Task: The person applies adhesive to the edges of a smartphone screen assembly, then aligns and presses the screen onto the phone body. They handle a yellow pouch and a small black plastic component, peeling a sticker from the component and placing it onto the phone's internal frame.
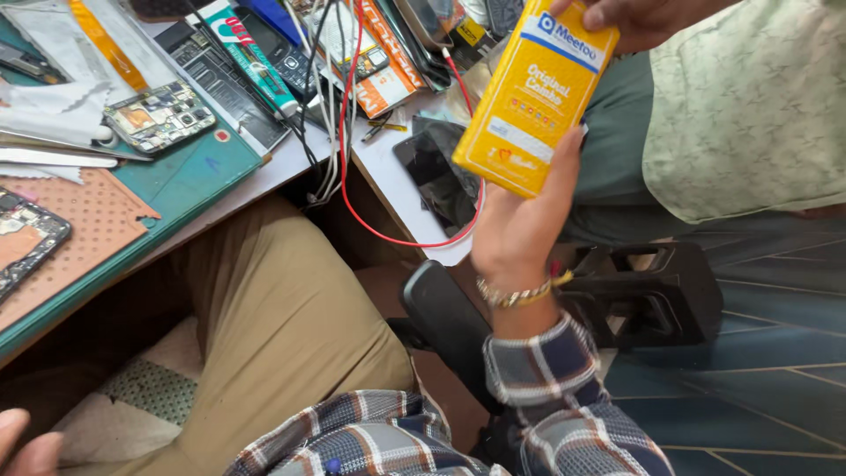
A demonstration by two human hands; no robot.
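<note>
Head view: right hand (pixel 515 234) grips yellow box (pixel 536 92) by its lower end while another person's hand (pixel 639 18) holds its top; left hand (pixel 22 445) barely visible, state indeterminate

Plaid sleeve (pixel 538 388), gold bracelet (pixel 515 295), seemingly khaki trousers (pixel 282 326)

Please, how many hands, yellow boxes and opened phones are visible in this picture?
hands: 3 (right hand, left hand, another person's hand)
yellow box: 1
opened phones: 2
Total: 6
</note>
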